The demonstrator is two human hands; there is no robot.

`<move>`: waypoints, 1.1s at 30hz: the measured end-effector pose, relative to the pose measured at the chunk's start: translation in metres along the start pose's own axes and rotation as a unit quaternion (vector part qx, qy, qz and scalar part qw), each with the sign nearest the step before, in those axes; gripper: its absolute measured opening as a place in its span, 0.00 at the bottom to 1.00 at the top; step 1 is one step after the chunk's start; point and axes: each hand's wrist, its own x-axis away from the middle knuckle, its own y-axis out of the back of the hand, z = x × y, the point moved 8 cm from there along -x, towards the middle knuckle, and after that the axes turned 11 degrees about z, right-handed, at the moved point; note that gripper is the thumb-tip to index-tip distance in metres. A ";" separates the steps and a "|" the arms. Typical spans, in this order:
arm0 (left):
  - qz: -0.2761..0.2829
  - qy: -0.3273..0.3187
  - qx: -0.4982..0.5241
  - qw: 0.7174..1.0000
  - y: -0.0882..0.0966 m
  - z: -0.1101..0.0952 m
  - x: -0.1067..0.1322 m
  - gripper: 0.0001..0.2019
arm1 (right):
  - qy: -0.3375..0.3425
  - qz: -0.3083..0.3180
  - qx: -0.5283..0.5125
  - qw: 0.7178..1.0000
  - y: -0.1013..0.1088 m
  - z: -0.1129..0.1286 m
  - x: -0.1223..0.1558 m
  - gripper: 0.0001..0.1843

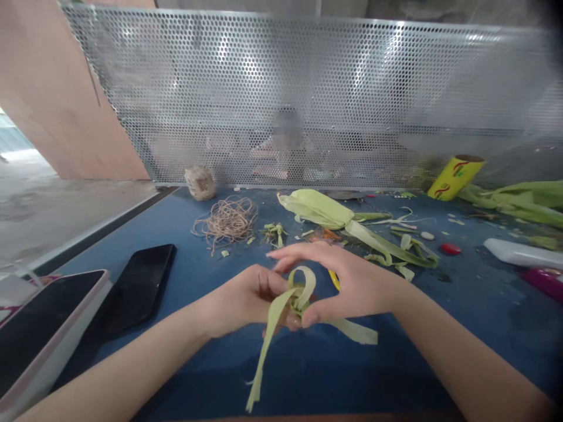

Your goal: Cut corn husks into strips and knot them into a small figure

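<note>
Both hands meet over the blue table (pixel 396 351) at the middle of the view. My left hand (pixel 246 299) pinches a pale green corn-husk strip (pixel 281 310) that loops up between the hands and trails down toward me. My right hand (pixel 347 281) curls over the loop, thumb and fingers pressed on the same strip; a yellow object (pixel 334 280) shows partly under its palm. Another end of the strip (pixel 356 331) lies flat on the table to the right.
A husked corn ear (pixel 321 210) and husk scraps lie behind the hands. A twine tangle (pixel 229 220) and twine ball (pixel 200 183) sit back left. A black phone (pixel 136 287) and a tablet (pixel 39 328) lie at left. A yellow tube (pixel 455 177) and perforated metal screen (pixel 308 88) stand behind.
</note>
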 end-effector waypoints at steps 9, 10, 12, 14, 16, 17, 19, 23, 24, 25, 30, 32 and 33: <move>-0.047 -0.006 0.024 0.999 0.007 0.003 -0.002 0.05 | -0.035 -0.017 -0.059 0.998 -0.014 -0.011 -0.003 0.24; -0.052 -0.009 0.029 0.998 0.008 0.004 -0.003 0.04 | -0.048 -0.023 -0.063 0.997 -0.015 -0.013 -0.002 0.21; -0.057 -0.015 0.045 0.997 0.010 0.004 -0.003 0.10 | -0.061 -0.031 -0.066 0.995 -0.014 -0.015 0.000 0.16; -0.054 -0.017 0.056 0.997 0.010 0.004 -0.002 0.19 | -0.051 -0.032 -0.063 0.996 -0.013 -0.014 0.000 0.15; -0.050 -0.017 0.050 0.997 0.009 0.002 -0.001 0.22 | -0.038 -0.028 -0.064 0.997 -0.012 -0.011 0.000 0.13; -0.048 -0.017 0.043 0.998 0.008 0.001 -0.001 0.22 | -0.035 -0.024 -0.067 0.997 -0.012 -0.010 0.000 0.13; -0.051 -0.013 0.024 0.998 0.008 0.000 0.000 0.24 | -0.043 -0.017 -0.080 0.996 -0.013 -0.010 0.000 0.11; -0.063 0.005 -0.017 0.998 0.011 0.002 0.002 0.31 | -0.076 -0.016 -0.125 0.989 -0.014 -0.017 0.002 0.13; -0.067 0.009 -0.026 0.997 0.012 0.003 0.002 0.31 | -0.084 -0.013 -0.142 0.986 -0.015 -0.020 0.002 0.15; -0.072 0.012 -0.033 0.997 0.012 0.004 0.002 0.32 | -0.090 -0.009 -0.161 0.983 -0.016 -0.023 0.002 0.16; -0.082 0.040 -0.036 0.995 0.013 0.009 0.001 0.37 | -0.101 0.032 -0.234 0.966 -0.027 -0.033 0.001 0.13; -0.083 0.049 -0.039 0.995 0.013 0.009 0.001 0.40 | -0.094 0.024 -0.251 0.963 -0.028 -0.034 0.001 0.12; -0.084 0.045 -0.038 0.995 0.014 0.009 0.001 0.40 | -0.091 0.009 -0.251 0.964 -0.025 -0.035 0.001 0.12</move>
